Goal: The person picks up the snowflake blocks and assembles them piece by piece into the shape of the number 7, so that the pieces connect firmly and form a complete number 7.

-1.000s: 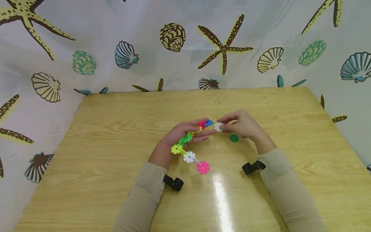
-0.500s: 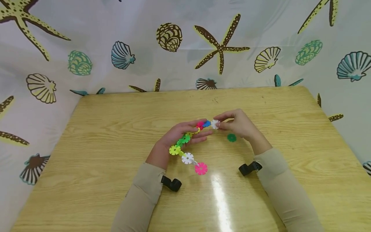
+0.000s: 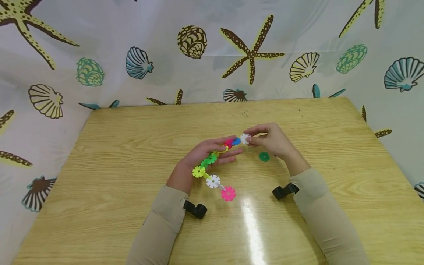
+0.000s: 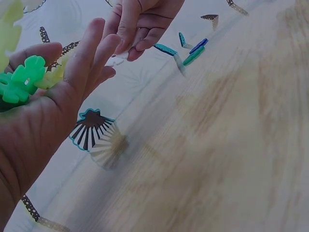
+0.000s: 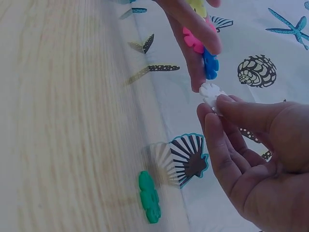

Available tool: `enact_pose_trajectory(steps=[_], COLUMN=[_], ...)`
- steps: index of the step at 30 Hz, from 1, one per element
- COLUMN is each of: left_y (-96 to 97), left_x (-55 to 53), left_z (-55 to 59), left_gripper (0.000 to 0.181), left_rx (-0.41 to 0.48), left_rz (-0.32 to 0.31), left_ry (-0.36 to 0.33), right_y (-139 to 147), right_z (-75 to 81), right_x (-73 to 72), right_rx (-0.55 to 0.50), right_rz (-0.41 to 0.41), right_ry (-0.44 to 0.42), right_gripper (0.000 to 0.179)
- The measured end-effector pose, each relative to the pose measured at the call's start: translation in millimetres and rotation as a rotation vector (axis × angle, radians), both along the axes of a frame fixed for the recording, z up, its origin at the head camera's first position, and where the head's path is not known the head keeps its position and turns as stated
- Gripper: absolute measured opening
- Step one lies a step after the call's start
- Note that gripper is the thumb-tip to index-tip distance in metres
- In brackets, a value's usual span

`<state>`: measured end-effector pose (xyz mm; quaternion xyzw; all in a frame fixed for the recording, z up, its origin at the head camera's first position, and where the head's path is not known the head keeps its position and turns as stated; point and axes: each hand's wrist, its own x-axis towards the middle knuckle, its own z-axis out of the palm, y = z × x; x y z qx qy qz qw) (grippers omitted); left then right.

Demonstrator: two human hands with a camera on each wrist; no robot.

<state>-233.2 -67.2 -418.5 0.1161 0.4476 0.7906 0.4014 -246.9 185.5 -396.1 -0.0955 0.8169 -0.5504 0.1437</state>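
Note:
My left hand (image 3: 202, 152) holds a chain of flower-shaped plastic discs (image 3: 211, 159) between thumb and fingers. The chain runs through pink, yellow, green and white discs to a loose-hanging pink disc (image 3: 228, 193) at its near end. At its far end, a blue disc (image 5: 211, 65) pokes out past the left fingertips. My right hand (image 3: 273, 140) pinches a white disc (image 5: 211, 95) between thumb and fingers. That white disc sits right at the blue one's edge; I cannot tell whether they are joined. In the left wrist view, green discs (image 4: 26, 79) lie across the left palm.
On the wooden table (image 3: 132, 154), a loose green disc (image 3: 264, 156) lies below the right hand. Beside it is a blue disc (image 4: 198, 46), mostly hidden by the right wrist in the head view. A shell-patterned cloth (image 3: 159, 81) hangs behind and at both sides.
My right hand has brought the white disc leftward, closing the gap to the blue disc, and tilted it slightly upward. My left hand keeps its hold on the chain.

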Motion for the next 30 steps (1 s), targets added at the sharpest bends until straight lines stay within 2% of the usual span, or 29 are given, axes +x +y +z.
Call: enact_pose_trajectory(steps=[16,24,30], left_y=[-0.6,2.0,3.1], left_x=[2.2,1.3,2.1], left_z=[-0.7,-4.5,-6.8], left_gripper=[0.048,0.048,0.04], left_rx=[-0.039,-0.055,-0.012], left_rz=[-0.042,-0.047,-0.043], left_ry=[0.083,0.091,0.071], right_y=[3.2,4.5,5.8], right_z=[-7.1,-9.6,-9.9], right_x=[-2.5,-3.8,-3.3], right_rx=[-0.055,-0.08,-0.1], right_rz=[0.03,0.028,0.052], right_ry=[0.031,0.028,0.032], right_gripper=[0.029,0.026,0.023])
